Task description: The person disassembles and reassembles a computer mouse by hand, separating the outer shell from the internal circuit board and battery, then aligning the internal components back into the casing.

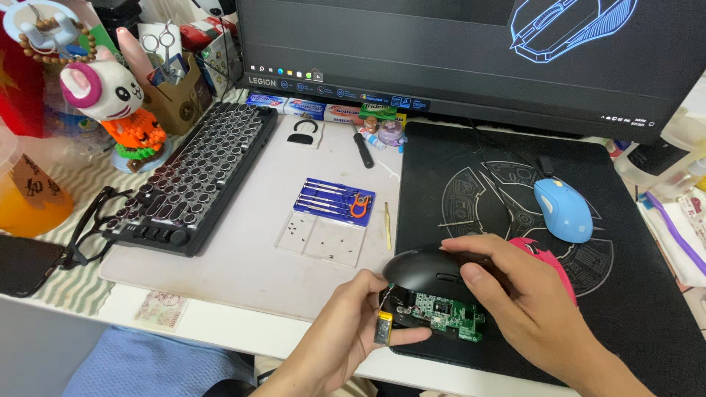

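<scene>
Black mouse (430, 268) w/ its shell lifted sits on the near-left edge of the black mouse pad (632, 294), green circuit board (448, 312) exposed. Right hand (515, 294) curls over the shell, fingers pressed on top. Left hand (353, 323) pinches a small battery (382, 327) btwn thumb & fingers at the mouse's left end. Blue mouse (564, 209) lies further back on the pad; screwdriver set (334, 200) left of the pad

Under the right hand (515, 294) fingers, the black mouse shell (426, 266) looks like smooth, matt plastic. Just below them the green circuit board (448, 312) is shiny with tiny metal bits. The left hand (346, 331) fingers pinch a small battery (382, 327) in glossy yellow wrap. The black mat (632, 323) beneath looks like soft cloth.
</scene>
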